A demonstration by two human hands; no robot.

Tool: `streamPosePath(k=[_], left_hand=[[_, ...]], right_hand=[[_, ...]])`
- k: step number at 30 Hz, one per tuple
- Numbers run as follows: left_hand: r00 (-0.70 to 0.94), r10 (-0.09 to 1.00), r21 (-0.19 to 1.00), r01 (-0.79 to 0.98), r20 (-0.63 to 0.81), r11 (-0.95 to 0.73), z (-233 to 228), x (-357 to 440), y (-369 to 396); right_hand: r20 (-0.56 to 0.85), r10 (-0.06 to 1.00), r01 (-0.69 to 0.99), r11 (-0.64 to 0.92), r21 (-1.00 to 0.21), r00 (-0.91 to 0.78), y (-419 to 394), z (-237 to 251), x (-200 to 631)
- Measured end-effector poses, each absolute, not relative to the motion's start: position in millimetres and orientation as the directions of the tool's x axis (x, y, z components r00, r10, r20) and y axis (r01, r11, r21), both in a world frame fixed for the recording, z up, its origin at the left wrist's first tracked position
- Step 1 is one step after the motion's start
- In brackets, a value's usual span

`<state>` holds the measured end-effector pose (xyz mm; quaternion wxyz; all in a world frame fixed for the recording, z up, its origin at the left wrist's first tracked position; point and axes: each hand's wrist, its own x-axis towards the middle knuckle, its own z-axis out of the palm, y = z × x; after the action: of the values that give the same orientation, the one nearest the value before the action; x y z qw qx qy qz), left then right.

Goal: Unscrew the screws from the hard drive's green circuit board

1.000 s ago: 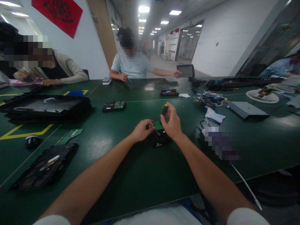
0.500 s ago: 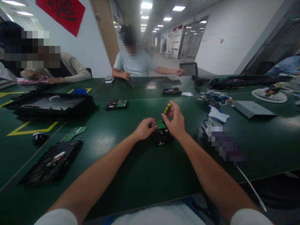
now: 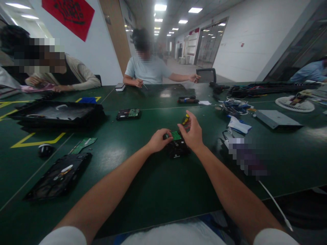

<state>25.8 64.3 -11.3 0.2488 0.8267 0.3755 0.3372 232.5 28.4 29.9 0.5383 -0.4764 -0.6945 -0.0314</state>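
A black hard drive [image 3: 177, 150] with a green circuit board on its face lies on the table in front of me. My left hand [image 3: 158, 140] is closed on the drive's left far corner, thumb over the edge by the board. In my right hand [image 3: 193, 133], thumb and fingers are closed around a yellow-and-black screwdriver handle [image 3: 186, 119], tilted above the drive's far right side. The screwdriver's shaft and tip are too small and hidden to make out.
Another hard drive [image 3: 128, 114] lies beyond my left hand. Left are a black casing [image 3: 55, 114], a larger black part [image 3: 58, 178] and a mouse [image 3: 46, 150]. Right are a glove [image 3: 239, 125], a grey metal box [image 3: 278, 119] and a cable [image 3: 277, 207]. Two people [image 3: 146, 69] [image 3: 76, 73] sit across.
The screwdriver handle in my right hand has turned and tilted further to the right. My left hand and the hard drive stay together in nearly the same place.
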Motion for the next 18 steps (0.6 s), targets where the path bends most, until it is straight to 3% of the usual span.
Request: streamPosePath(k=[18], left_hand=[[0.500, 0.788, 0.679, 0.439, 0.360, -0.589, -13.1, 27.0, 68.0]], right_hand=[[0.768, 0.639, 0.682, 0.548, -0.485, 0.033, 28.3, 27.4, 231.5]])
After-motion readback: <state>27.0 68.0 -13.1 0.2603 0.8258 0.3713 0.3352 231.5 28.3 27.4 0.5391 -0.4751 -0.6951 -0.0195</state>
